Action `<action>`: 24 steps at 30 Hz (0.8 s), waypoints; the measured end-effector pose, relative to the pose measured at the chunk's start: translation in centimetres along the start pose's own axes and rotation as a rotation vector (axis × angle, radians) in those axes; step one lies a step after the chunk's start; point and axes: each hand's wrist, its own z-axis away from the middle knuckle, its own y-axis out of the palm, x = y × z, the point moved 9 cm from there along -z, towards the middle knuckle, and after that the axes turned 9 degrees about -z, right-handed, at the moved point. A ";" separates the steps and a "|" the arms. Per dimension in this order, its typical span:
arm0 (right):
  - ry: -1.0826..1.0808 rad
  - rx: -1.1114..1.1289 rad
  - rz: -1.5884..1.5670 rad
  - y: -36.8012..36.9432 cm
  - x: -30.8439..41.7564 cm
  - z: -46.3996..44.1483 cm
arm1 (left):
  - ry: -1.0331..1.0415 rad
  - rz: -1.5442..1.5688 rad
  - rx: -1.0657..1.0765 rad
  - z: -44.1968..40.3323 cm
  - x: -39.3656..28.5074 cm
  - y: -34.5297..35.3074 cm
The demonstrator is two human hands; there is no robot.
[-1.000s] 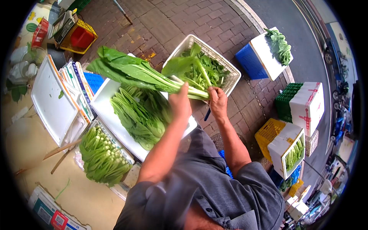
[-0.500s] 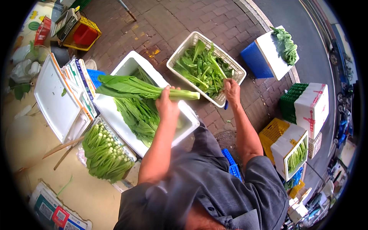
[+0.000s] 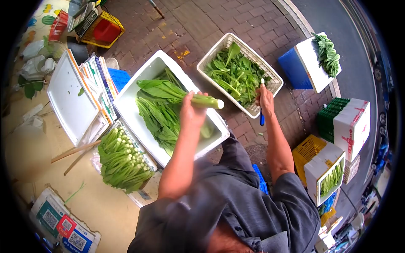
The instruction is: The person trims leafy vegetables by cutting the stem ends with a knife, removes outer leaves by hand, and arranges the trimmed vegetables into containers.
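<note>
Presently grasping greens in left fingers above right edge of box, knife in right fingers over near edge of crate. Could drop greens between box and crate if gripping loosely, or nick left fingers if swinging knife across.

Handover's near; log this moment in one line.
Left hand holds greens over white box | right hand holds blue handle by basket

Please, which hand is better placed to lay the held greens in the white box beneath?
Likely the left hand: it holds the greens over the white box; the right hand grips a blue handle.
</note>
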 end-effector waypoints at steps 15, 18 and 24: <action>-0.149 0.393 0.000 4.7 7.9 10.6 | -0.010 -0.014 0.036 0.5 -0.5 1.3; -0.445 0.557 0.299 9.4 12.1 17.4 | -0.046 0.013 -0.015 -0.2 0.3 0.8; -0.624 0.638 0.444 13.2 14.7 19.4 | -0.112 -0.064 -0.047 1.2 1.8 1.6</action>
